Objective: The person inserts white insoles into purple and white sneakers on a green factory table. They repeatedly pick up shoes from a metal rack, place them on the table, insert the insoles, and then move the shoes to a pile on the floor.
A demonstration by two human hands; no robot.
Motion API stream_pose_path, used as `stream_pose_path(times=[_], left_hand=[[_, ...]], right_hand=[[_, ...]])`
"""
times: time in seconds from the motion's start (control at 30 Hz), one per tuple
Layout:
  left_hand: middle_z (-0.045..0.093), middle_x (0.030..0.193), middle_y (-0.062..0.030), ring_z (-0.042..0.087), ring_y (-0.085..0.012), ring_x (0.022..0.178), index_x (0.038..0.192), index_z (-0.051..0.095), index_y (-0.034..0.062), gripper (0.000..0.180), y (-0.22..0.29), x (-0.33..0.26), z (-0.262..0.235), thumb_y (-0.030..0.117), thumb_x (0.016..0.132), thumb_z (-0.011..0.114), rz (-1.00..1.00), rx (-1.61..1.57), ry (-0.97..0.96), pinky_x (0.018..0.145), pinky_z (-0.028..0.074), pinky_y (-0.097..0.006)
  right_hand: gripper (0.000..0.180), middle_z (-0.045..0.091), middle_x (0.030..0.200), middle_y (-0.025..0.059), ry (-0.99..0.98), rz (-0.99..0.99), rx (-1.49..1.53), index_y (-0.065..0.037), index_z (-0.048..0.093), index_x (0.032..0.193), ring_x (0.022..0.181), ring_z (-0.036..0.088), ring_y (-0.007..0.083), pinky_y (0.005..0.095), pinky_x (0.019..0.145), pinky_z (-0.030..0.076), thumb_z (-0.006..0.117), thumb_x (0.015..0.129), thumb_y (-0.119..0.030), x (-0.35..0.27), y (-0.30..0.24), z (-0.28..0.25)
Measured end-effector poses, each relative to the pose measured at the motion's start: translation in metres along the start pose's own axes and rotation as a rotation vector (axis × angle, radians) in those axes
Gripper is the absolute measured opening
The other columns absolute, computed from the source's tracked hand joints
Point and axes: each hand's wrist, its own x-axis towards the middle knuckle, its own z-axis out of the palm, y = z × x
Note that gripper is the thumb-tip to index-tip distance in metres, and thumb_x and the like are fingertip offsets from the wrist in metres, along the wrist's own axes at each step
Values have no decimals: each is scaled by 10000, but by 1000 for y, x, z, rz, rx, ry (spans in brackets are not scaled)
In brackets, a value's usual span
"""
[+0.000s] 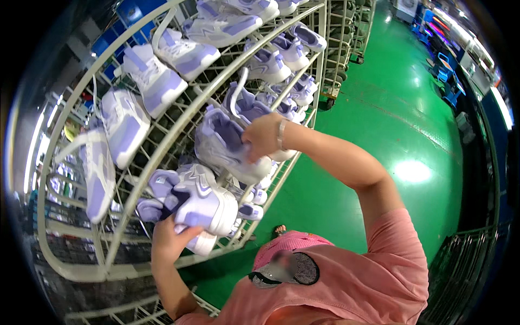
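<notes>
White and lavender sneakers fill a cream metal rack (179,127) on my left. My left hand (170,238) is closed on a sneaker (201,197) near the rack's lower end, the thumb lying along its side. Other shoes press close around that one, so I cannot tell whether the hand grips more than one. Higher up, my right hand (265,135) has its fingers curled over the edge of another sneaker (219,135), whose lavender lining shows. Its fingertips are slightly blurred and partly hidden.
More sneakers (154,78) stand on the rack's upper tier. A second wheeled rack (336,59) holds dark green items beyond. Green floor (374,124) lies to the right, with blue stools (447,76) at the far right and a dark wire rack (466,265) at the near right.
</notes>
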Motion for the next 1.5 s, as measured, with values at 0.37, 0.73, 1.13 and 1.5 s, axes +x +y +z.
stream_pose_path(times=[0.37,0.73,1.13,1.5], left_hand=[[569,891,-115,546,-156,774,1019,462,-69,586,2,-234,36,107,549,765,-93,-586,351,661,438,-292],[588,831,-22,527,-107,730,907,587,12,319,-116,-342,97,164,652,703,-692,-921,527,665,408,-247],[598,809,-69,527,-103,715,901,578,-31,359,-296,-478,75,212,664,694,-882,-828,564,635,422,-245],[563,808,-39,489,-106,732,916,580,-2,440,-462,-400,-37,357,680,671,-725,-916,589,673,405,-253]], right_hand=[[320,580,617,91,-12,88,433,-66,606,700,521,547,204,302,488,423,664,617,-370,-192,15,141],[396,535,508,46,-810,215,710,-35,586,611,464,511,123,250,455,387,593,678,-425,-132,-86,328],[356,532,611,4,-778,-43,971,-13,610,806,507,487,73,199,462,383,601,713,-356,5,-417,338],[326,540,616,20,-547,42,1170,-16,599,780,524,491,91,234,479,416,594,727,-338,165,-508,341]])
